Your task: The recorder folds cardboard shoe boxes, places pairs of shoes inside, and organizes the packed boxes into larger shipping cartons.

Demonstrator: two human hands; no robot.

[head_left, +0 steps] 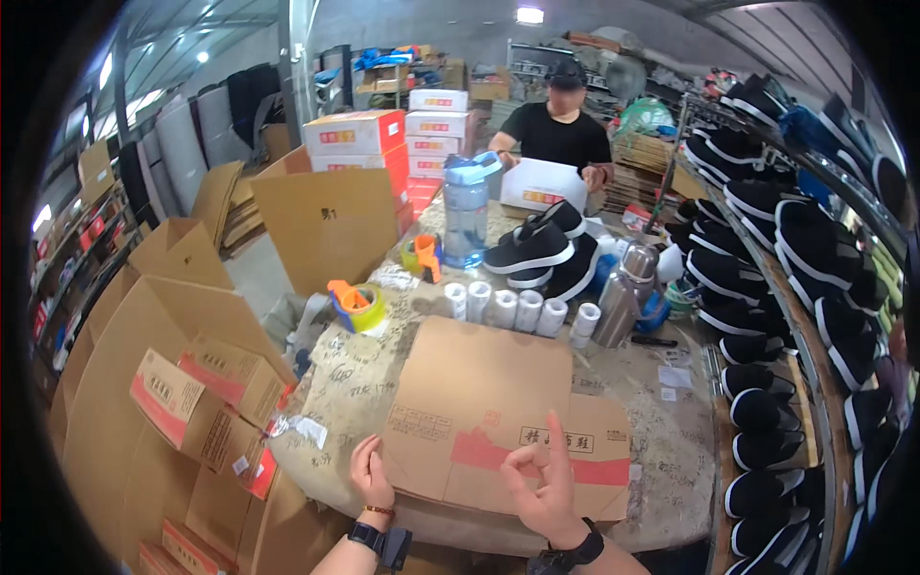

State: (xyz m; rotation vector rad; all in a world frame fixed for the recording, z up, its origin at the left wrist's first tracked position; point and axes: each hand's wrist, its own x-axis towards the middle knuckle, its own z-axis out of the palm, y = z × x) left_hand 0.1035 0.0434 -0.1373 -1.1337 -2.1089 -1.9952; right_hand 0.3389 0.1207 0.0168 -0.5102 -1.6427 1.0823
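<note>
Flat carton (479, 379), best pressed evenly: left hand (368, 471) (fingers side by side) at seven o'clock, right hand (542, 487), one finger up, at five

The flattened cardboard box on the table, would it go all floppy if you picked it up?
The flattened cardboard box would probably stay fairly stiff, because its big panels look flat and smooth. It's likely light for its size, since it looks like thin folded board. Its overlapping panels might swing apart at the folds, though.

Brown cardboard (484, 379) bears a red band (599, 472).
</note>
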